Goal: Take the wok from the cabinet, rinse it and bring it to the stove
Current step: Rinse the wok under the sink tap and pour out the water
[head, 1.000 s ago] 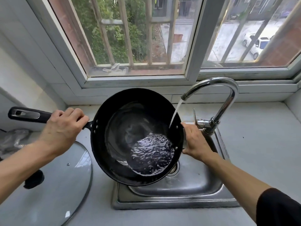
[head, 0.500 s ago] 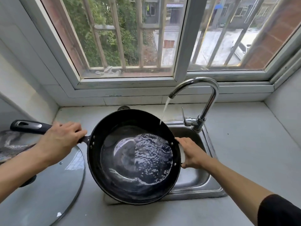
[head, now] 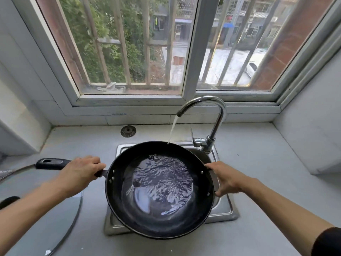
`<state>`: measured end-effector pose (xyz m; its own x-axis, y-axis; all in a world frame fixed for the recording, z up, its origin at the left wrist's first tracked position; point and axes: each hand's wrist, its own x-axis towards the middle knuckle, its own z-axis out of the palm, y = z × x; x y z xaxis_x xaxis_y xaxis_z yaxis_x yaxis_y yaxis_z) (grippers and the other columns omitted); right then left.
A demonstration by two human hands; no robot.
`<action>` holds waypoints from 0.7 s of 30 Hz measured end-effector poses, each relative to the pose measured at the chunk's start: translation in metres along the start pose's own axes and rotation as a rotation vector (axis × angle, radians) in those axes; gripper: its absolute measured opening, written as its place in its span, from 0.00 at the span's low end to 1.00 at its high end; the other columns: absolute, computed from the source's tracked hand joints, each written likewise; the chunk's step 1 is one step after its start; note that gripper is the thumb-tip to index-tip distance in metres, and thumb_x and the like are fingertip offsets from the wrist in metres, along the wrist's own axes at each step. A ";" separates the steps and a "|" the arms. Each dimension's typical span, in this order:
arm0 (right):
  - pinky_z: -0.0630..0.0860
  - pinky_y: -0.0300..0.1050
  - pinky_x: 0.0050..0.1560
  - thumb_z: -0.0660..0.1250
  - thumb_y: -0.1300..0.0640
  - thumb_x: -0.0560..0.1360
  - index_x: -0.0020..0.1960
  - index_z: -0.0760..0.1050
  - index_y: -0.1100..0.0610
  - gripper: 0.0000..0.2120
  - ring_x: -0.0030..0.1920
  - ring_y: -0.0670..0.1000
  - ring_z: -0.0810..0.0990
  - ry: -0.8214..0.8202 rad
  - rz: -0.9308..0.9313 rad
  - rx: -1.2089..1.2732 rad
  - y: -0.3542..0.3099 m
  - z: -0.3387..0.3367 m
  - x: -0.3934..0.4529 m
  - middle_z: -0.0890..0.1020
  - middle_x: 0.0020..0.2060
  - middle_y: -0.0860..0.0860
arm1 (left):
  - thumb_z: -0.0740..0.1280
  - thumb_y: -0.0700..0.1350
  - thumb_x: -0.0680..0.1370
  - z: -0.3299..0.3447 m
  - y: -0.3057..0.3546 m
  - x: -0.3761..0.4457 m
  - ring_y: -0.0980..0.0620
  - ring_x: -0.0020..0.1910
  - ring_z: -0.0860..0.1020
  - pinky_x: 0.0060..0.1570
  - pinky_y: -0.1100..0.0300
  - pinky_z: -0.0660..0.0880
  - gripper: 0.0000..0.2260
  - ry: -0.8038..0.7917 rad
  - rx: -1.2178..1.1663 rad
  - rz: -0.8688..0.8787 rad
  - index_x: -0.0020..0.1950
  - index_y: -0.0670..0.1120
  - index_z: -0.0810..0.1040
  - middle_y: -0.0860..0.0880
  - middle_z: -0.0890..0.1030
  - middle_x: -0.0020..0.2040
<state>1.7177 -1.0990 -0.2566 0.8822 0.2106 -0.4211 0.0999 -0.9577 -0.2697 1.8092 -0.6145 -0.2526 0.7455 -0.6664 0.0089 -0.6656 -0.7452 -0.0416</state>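
Observation:
The black wok (head: 118, 204) is held level over the steel sink (head: 224, 209), with rippling water pooled in its bowl. My left hand (head: 79, 172) grips the long black handle (head: 49, 163) close to the bowl. My right hand (head: 226, 179) grips the small side handle on the wok's right rim. The chrome faucet (head: 215, 122) stands behind the sink, and its stream falls just behind the wok's far rim. Most of the sink basin is hidden under the wok.
A glass lid (head: 55, 224) with a black knob (head: 9, 201) lies on the grey counter (head: 267, 163) at the left. A round sink strainer (head: 128, 131) sits on the counter behind the wok. The window sill and walls close in the back and right.
The wok has gone from tilted under the stream to level and nearer to me. My right hand moved from the faucet lever to the wok's side handle. The stream now falls at the far rim.

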 end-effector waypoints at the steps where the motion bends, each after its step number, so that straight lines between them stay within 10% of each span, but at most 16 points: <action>1: 0.66 0.44 0.68 0.79 0.47 0.57 0.73 0.64 0.52 0.48 0.66 0.51 0.68 -0.009 0.019 -0.017 0.004 -0.002 -0.003 0.72 0.66 0.49 | 0.82 0.42 0.56 0.003 0.003 0.002 0.52 0.33 0.75 0.26 0.56 0.71 0.20 0.000 -0.016 -0.003 0.41 0.54 0.78 0.57 0.74 0.35; 8: 0.76 0.46 0.53 0.74 0.40 0.54 0.62 0.70 0.39 0.37 0.52 0.45 0.73 -0.030 0.072 -0.091 0.018 -0.028 -0.034 0.81 0.49 0.41 | 0.79 0.39 0.63 0.026 0.016 0.016 0.48 0.40 0.78 0.37 0.54 0.76 0.20 -0.003 -0.222 -0.002 0.52 0.52 0.79 0.54 0.79 0.41; 21: 0.76 0.45 0.55 0.72 0.39 0.53 0.62 0.73 0.42 0.37 0.56 0.46 0.75 -0.013 0.121 -0.202 0.008 -0.083 -0.058 0.81 0.52 0.44 | 0.72 0.41 0.71 0.045 0.031 0.040 0.51 0.46 0.74 0.44 0.55 0.72 0.12 -0.057 -0.404 -0.033 0.50 0.51 0.74 0.54 0.77 0.46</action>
<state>1.7054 -1.1354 -0.1624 0.8875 0.0936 -0.4511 0.0852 -0.9956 -0.0388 1.8206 -0.6630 -0.2985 0.7598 -0.6481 -0.0517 -0.5930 -0.7234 0.3535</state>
